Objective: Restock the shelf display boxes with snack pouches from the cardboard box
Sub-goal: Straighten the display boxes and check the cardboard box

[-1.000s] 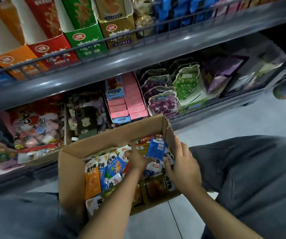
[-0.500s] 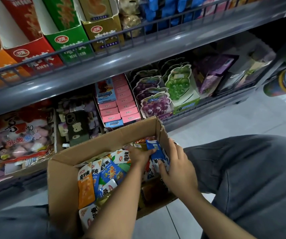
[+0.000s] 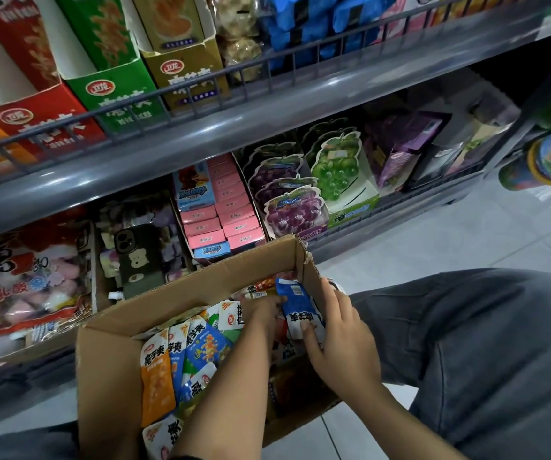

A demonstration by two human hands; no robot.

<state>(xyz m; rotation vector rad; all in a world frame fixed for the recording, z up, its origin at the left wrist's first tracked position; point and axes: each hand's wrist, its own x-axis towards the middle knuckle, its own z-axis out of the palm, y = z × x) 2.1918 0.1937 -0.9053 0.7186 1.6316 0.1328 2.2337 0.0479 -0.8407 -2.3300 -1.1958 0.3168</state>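
Gathering blue snack pouches (image 3: 297,313) at the cardboard box's (image 3: 108,366) two o'clock corner, my right hand (image 3: 340,340) pinches them, my left hand (image 3: 261,313) grips alongside. Many pouches remain; the shelf display boxes (image 3: 108,78) at eleven o'clock await restocking.

Open cardboard box (image 3: 181,293) on floor, packed with snack pouches (image 3: 181,356); blue pouch (image 3: 297,310) upright at right wall.

Single head-worn wide-angle view — looks steeply down, close over the cardboard box (image 3: 201,287) at lower centre, shelf (image 3: 234,127) across the top.
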